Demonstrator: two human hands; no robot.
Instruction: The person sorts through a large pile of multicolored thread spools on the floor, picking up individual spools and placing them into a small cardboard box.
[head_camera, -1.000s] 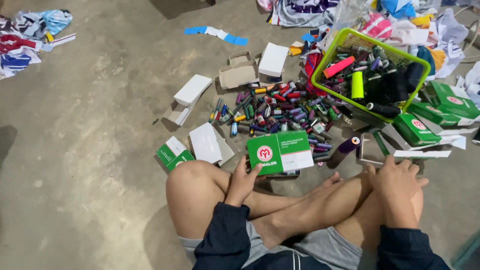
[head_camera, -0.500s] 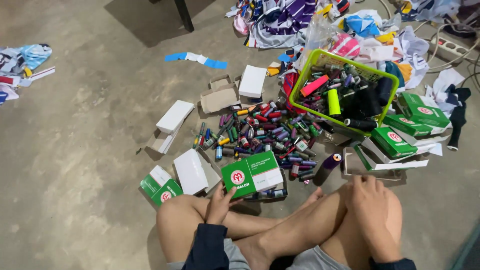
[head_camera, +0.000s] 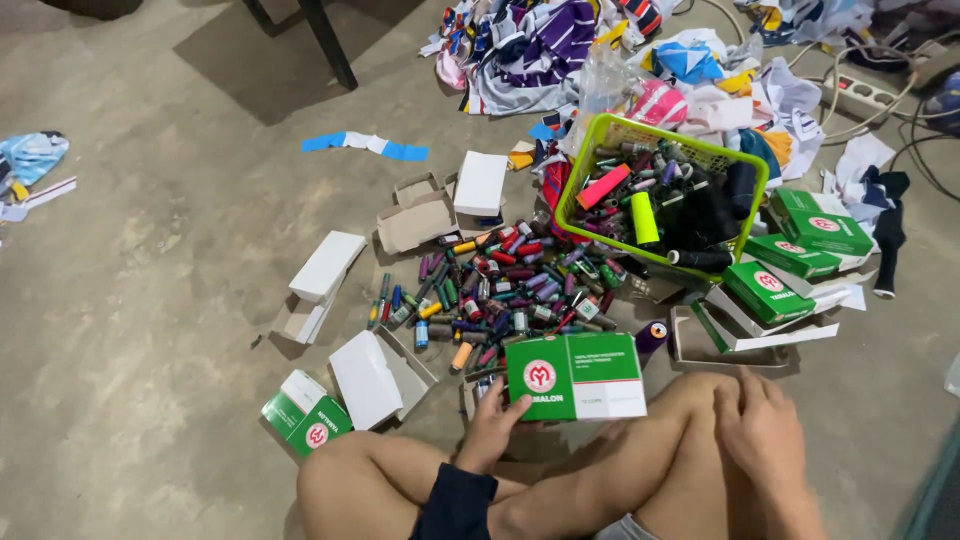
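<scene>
I sit cross-legged on a concrete floor. My left hand (head_camera: 497, 425) grips the lower left edge of a green and white cardboard box (head_camera: 575, 375) held just above my shins. My right hand (head_camera: 765, 430) rests flat on my right knee and holds nothing. Just beyond the box lies a scattered pile of small coloured thread spools (head_camera: 505, 290). A lime green plastic basket (head_camera: 600, 150) behind the pile holds larger spools, black, yellow and pink.
Open white boxes (head_camera: 325, 265) and box lids lie left of the pile. A small green box (head_camera: 305, 425) sits by my left knee. More green boxes (head_camera: 800, 245) stack at right. Fabric scraps (head_camera: 560, 45), a power strip (head_camera: 870, 95) and a table leg (head_camera: 325, 40) are farther back.
The view has tilted up and drawn back, showing more of the floor and the fabric heap. My left hand still holds the green box; my right hand stays on my knee.
</scene>
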